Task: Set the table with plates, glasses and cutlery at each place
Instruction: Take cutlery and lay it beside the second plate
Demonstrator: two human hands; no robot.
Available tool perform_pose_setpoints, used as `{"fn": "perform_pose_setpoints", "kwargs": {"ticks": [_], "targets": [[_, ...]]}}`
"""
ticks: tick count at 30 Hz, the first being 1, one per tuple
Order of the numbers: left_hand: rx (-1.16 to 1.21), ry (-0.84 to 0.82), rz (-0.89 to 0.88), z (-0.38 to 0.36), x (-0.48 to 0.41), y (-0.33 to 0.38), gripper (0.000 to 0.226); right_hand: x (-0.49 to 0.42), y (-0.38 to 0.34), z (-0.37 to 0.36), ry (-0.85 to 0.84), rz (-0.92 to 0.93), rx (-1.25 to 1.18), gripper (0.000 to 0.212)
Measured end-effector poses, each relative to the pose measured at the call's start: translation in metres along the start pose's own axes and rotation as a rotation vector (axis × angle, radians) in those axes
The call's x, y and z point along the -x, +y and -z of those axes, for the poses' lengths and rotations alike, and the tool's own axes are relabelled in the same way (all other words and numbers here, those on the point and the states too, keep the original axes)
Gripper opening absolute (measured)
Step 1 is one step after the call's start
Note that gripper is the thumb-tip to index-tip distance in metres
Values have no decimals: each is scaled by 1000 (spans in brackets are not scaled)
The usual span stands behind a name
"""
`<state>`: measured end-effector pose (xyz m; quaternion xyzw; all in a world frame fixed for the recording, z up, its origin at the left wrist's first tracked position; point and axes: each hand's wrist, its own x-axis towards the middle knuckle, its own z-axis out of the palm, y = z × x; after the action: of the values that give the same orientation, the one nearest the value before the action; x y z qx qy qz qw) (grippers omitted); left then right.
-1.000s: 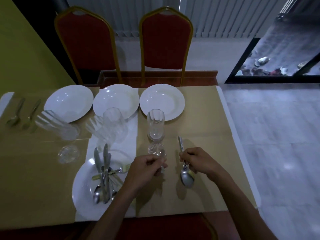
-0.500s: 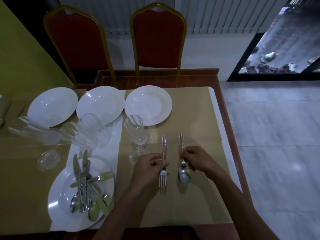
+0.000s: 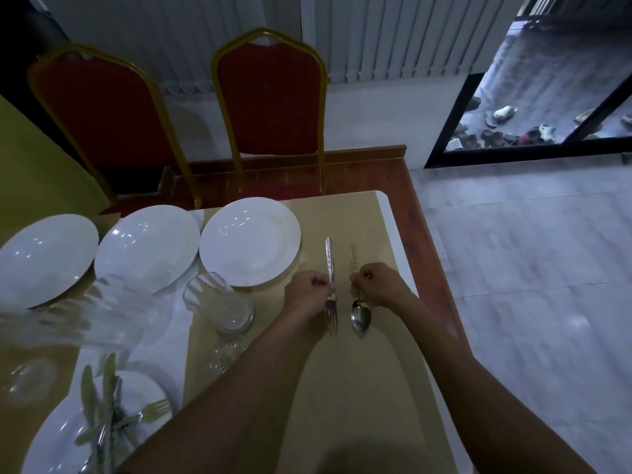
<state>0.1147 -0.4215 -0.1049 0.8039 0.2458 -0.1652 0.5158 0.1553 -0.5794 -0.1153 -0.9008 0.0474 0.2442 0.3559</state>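
Observation:
My left hand point(image 3: 307, 294) pinches a fork point(image 3: 330, 285) by its neck, tines toward me. Beside it my right hand point(image 3: 379, 285) pinches a spoon point(image 3: 359, 314), bowl toward me. Both pieces lie parallel on the tan table cover, just right of a white plate point(image 3: 249, 241). Two more white plates point(image 3: 147, 248) point(image 3: 44, 258) lie in a row to the left. An upturned glass point(image 3: 219, 302) stands in front of the right plate, with blurred glasses point(image 3: 102, 309) left of it. A near plate point(image 3: 136, 391) holds several knives, forks and spoons point(image 3: 102, 415).
Two red chairs with gold frames point(image 3: 270, 107) point(image 3: 102, 111) stand at the far side. The table's right edge point(image 3: 403, 254) runs close to my right hand, with tiled floor beyond. A small glass dish point(image 3: 227, 354) lies by my left forearm.
Both hands have carried the fork and spoon away from me and to the right, up beside the right plate. My view has swung right, so plates and glasses shifted left.

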Motion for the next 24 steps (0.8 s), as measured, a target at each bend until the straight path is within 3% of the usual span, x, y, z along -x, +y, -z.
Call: {"fn": "perform_pose_setpoints", "kwargs": {"ticks": [6, 14, 24], "targets": [[-18, 56, 0, -30, -47, 11, 9, -63, 12, 11, 91, -13, 109, 14], [-136, 124, -105, -49, -97, 16, 18, -113, 24, 18, 230, 5, 94, 21], [-252, 230, -152, -61, -111, 26, 19, -135, 23, 14, 264, -4, 68, 25]]}}
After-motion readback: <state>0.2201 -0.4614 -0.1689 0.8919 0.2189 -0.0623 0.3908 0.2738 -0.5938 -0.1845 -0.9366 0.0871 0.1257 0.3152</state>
